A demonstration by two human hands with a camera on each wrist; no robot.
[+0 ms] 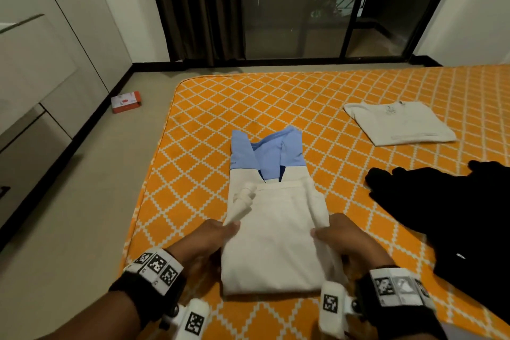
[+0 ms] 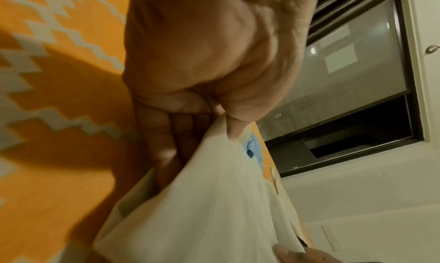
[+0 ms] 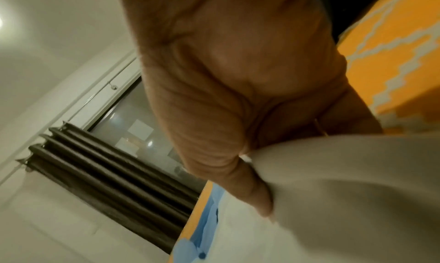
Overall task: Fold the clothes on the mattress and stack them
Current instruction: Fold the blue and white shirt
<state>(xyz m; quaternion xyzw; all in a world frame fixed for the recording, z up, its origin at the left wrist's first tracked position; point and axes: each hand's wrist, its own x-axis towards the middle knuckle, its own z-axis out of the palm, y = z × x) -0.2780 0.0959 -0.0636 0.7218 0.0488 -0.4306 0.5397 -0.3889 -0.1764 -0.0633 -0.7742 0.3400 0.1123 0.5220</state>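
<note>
Fingers of both hands, left hand (image 1: pixel 205 240) and right hand (image 1: pixel 342 237), pinch the shirt (image 1: pixel 271 229), which lies on the near mattress (image 1: pixel 331 91). Carry both sides evenly toward the far blue collar, matching edges, then press the crease flat.

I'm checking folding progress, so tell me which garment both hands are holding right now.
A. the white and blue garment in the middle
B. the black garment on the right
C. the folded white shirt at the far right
A: the left hand and right hand each grip a side of the white and blue garment; the black garment and folded white shirt lie untouched.
</note>
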